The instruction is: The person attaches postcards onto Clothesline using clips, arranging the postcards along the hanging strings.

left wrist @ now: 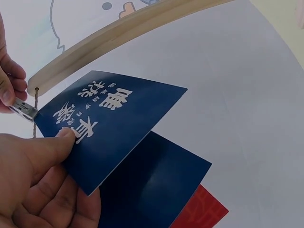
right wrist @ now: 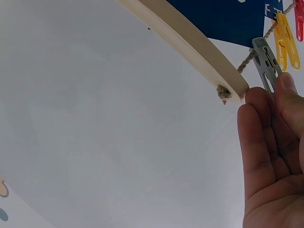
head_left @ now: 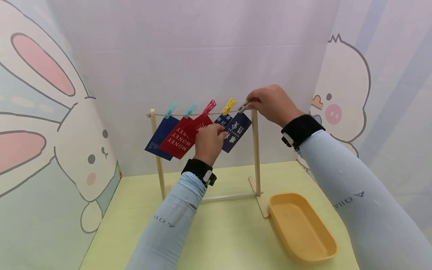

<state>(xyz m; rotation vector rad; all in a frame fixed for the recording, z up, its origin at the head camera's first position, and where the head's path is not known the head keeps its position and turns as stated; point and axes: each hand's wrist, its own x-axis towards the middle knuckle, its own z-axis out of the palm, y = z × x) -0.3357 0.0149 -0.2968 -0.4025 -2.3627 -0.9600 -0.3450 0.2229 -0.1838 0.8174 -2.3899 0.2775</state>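
Note:
My right hand (head_left: 274, 104) pinches a grey clothespin (right wrist: 266, 61) between thumb and fingers, close to the right post. The clothespin's other end sits on the twine (right wrist: 245, 62), at the corner of a dark blue card (left wrist: 126, 118) with white characters. Lower on that card, my left hand (head_left: 209, 141) holds its edge, thumb on the printed face. Just left hangs another blue card (head_left: 221, 119) under a yellow clothespin (head_left: 229, 106), partly covered. Further left, a pink clothespin (head_left: 209, 107) and two turquoise clothespins (head_left: 171, 110) hold red cards (head_left: 180, 144) and a blue card (head_left: 158, 137).
The twine runs between two upright posts (head_left: 256, 153) of a wooden frame, joined low down by a pale crossbar (head_left: 229, 196). A yellow-orange tray (head_left: 287, 232) stands right of the frame's foot on the light green tabletop (head_left: 222, 236). Behind hangs a cloth printed with cartoon animals.

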